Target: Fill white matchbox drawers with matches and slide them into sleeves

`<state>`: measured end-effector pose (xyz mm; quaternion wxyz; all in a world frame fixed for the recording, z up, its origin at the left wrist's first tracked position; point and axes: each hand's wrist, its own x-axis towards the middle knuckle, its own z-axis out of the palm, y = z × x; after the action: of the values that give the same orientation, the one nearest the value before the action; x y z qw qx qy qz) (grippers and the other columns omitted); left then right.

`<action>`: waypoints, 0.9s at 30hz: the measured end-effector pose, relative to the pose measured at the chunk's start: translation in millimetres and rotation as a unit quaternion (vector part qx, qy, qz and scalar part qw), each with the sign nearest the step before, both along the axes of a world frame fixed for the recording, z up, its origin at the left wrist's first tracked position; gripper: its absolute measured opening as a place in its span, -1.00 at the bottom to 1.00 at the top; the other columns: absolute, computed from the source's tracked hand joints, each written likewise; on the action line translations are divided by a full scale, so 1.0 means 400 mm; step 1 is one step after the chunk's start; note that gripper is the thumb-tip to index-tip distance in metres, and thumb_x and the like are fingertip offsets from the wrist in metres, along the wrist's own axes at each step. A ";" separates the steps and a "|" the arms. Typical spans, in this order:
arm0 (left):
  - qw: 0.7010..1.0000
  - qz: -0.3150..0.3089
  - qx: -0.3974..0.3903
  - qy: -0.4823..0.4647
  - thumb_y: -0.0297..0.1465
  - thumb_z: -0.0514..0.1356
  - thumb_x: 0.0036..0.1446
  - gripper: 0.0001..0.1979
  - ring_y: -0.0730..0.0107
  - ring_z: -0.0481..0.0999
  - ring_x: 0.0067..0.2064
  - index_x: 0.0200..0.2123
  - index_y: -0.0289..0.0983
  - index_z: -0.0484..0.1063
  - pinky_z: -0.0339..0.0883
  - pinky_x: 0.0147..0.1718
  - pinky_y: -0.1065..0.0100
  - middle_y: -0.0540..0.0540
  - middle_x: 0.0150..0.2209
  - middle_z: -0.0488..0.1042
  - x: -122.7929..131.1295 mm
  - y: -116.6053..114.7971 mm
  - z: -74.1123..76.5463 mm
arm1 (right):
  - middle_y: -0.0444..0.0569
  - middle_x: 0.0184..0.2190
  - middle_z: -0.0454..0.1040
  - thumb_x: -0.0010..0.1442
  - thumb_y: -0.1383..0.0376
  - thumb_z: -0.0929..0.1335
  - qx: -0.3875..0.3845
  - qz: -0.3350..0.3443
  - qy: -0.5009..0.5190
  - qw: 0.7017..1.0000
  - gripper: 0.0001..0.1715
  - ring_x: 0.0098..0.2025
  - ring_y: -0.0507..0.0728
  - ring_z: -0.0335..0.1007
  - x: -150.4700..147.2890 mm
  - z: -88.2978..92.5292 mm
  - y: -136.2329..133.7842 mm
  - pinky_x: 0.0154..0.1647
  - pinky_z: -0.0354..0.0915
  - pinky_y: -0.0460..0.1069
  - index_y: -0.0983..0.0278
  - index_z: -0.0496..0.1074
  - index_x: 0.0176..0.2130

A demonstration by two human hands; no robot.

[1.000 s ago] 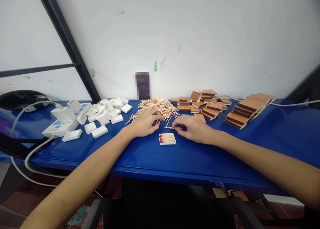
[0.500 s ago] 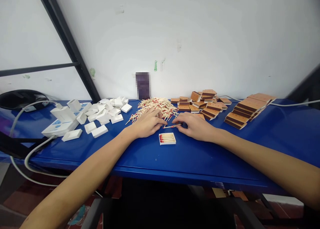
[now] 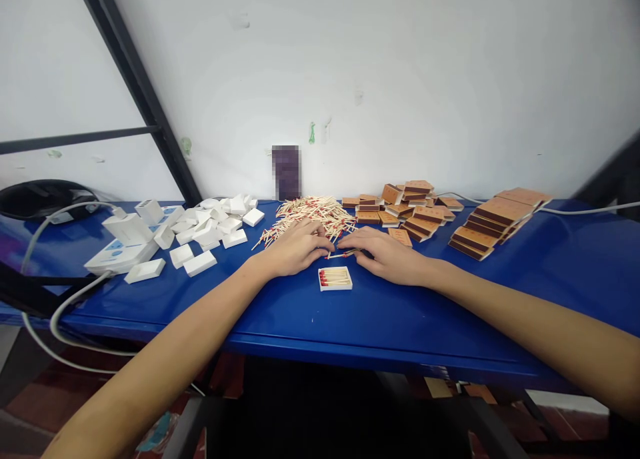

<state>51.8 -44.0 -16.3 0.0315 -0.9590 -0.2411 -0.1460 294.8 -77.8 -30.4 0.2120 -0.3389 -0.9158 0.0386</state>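
My left hand (image 3: 295, 249) rests palm down at the near edge of a heap of loose red-tipped matches (image 3: 313, 211), its fingers curled over a few of them. Beside it, my right hand (image 3: 387, 253) lies with its fingers pinched on several matches (image 3: 343, 253) held between the two hands. A small white tray (image 3: 335, 278) partly filled with matches sits on the blue table (image 3: 350, 319) just in front of both hands.
White inner trays (image 3: 210, 229) lie scattered at the left beside white boxes (image 3: 123, 245) and a grey cable (image 3: 60, 312). Brown matchbox sleeves (image 3: 415, 209) are piled at the right, with stacked ones (image 3: 493, 222) further right. A black frame bar (image 3: 137, 89) leans against the wall.
My right hand has slid a little away from the tray towards the match heap, drawing close to my left hand. The left hand has shifted slightly towards it.
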 end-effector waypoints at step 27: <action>0.998 0.030 -0.028 -0.040 -0.21 0.13 0.29 -0.75 0.23 0.37 -0.14 -0.27 -0.25 0.49 0.19 -0.12 0.21 -0.08 -0.29 0.43 0.043 -0.017 0.000 | 0.07 -0.10 0.59 0.24 0.33 0.26 0.048 -0.074 -0.032 0.996 -0.68 -0.03 0.24 0.47 -0.001 -0.003 -0.006 0.06 0.31 0.17 0.28 0.56 -0.12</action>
<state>68.8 -50.9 -16.4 -0.0011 -0.9452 -0.2745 -0.1768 294.3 -80.3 -31.6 0.2009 -0.3961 -0.8954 -0.0324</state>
